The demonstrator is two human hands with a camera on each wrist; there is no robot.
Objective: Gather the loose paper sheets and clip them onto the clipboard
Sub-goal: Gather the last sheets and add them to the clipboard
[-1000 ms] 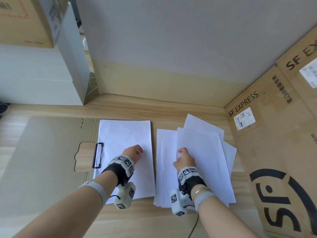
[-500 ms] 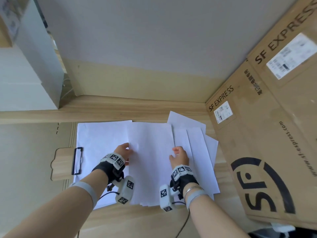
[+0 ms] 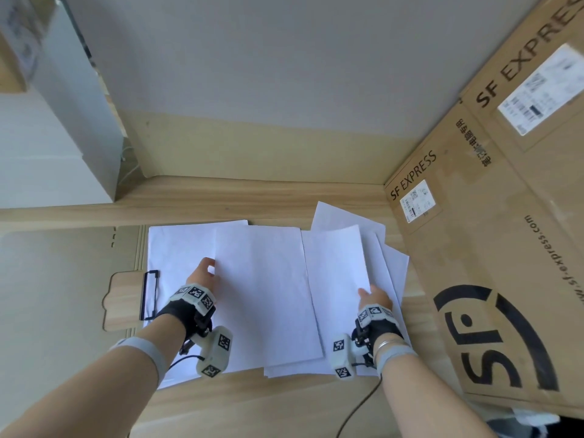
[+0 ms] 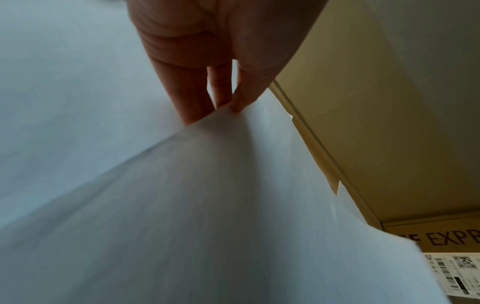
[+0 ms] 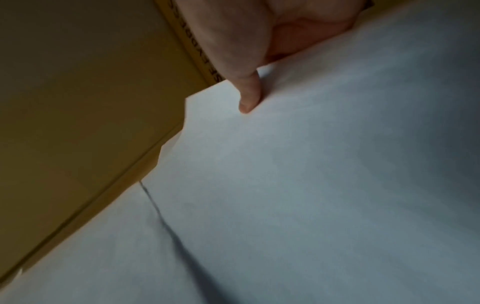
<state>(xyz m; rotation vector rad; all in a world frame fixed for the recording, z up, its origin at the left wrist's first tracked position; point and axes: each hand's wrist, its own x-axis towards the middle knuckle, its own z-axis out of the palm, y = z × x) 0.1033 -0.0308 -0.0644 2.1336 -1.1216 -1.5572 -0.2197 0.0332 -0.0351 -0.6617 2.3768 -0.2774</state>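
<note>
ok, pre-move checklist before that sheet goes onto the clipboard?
1. Left hand grips the middle sheet: ok, fingers pinch its left edge.
2. Right hand holds the next sheet: ok, at its right edge.
3. Clipboard clip reachable: ok, uncovered.
4. Clip open to take paper: cannot tell.
5. Sheets squared up: not ok, the right-hand pile lies fanned.
6. All sheets gathered: not ok, several still loose by the cardboard box.
</note>
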